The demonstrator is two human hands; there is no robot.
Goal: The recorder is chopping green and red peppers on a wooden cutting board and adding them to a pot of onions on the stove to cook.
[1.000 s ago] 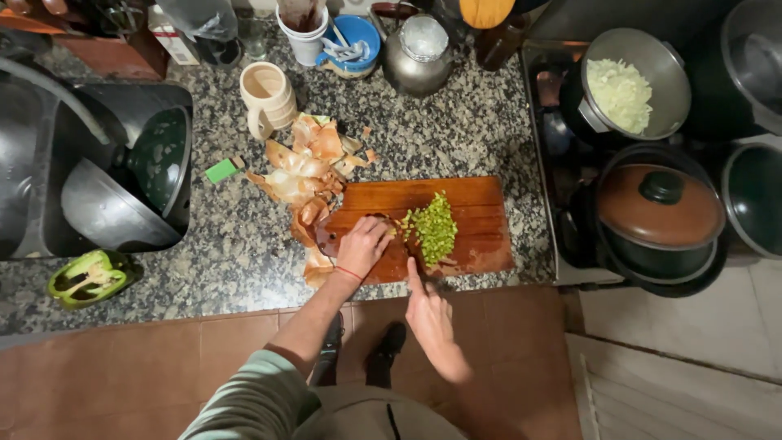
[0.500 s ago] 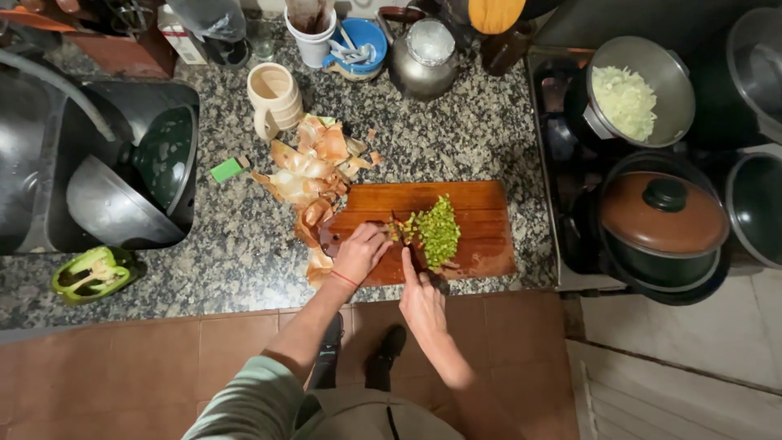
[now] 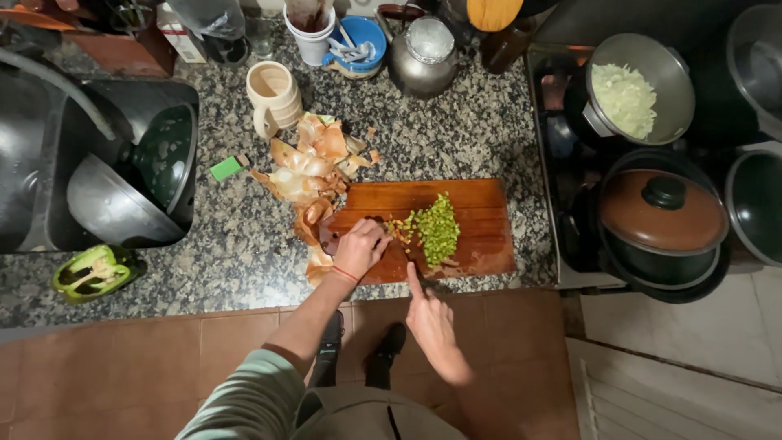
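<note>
A wooden cutting board [image 3: 481, 212] lies on the granite counter with a pile of chopped green pepper [image 3: 438, 232] at its middle. My left hand [image 3: 361, 247] rests on the board's left part, fingers curled down on a small piece of pepper beside the pile. My right hand [image 3: 432, 326] is at the board's near edge, index finger stretched forward along what looks like a knife. The blade is hard to make out against the wood.
Onion skins [image 3: 305, 167] lie heaped left of the board, near a cream mug [image 3: 273, 94]. A halved green pepper [image 3: 94, 271] sits at the counter's front left by the sink [image 3: 49, 163]. On the stove at right stand a pot of chopped onion [image 3: 627, 98] and a lidded brown pot [image 3: 664, 220].
My right hand has shifted slightly left along the board's near edge. My left hand stays on the pepper piece, and the chopped pile looks much the same.
</note>
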